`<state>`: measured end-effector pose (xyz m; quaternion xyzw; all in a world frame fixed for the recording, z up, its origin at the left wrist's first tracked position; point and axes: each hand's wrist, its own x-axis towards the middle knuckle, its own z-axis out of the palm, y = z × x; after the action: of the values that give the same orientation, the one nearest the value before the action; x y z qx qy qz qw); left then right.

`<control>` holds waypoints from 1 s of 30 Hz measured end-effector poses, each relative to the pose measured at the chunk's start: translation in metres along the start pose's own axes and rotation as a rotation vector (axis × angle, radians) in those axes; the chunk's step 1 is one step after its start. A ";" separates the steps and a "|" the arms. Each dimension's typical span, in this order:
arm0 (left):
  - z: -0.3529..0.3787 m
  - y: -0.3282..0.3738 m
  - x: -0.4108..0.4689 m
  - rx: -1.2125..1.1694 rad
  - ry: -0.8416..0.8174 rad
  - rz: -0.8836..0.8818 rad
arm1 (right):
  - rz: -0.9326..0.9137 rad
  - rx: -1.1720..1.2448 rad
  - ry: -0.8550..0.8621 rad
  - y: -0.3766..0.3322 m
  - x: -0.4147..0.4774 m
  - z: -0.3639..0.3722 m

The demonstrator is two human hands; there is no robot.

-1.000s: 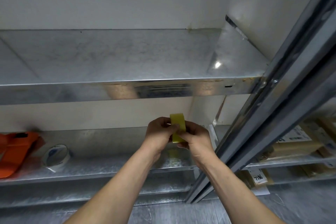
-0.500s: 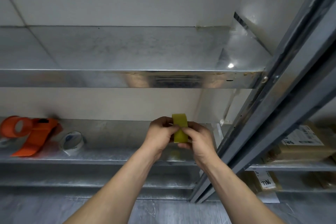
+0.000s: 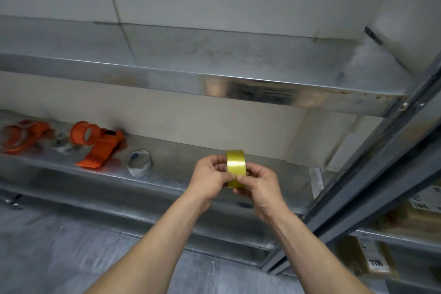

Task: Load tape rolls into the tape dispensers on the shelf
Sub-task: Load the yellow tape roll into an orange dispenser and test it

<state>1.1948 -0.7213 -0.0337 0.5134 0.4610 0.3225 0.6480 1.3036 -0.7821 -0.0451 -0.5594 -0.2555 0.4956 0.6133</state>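
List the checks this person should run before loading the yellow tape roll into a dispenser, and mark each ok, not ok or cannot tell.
1. Grip: left hand and right hand hold the yellow roll: ok.
2. Loose tape end found: cannot tell.
3. Hub of nearer orange dispenser bare: ok.
4. That dispenser in hand: not ok, it lies on the shelf.
5. Load in farther dispenser: cannot tell.
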 end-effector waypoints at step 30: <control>-0.351 0.003 -0.126 -0.250 0.496 0.037 | -0.079 0.112 0.144 0.089 -0.049 0.319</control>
<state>0.8226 -0.7031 -0.0143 0.3430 0.5529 0.5044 0.5677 0.9799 -0.6981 -0.0390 -0.5480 -0.2044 0.4432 0.6794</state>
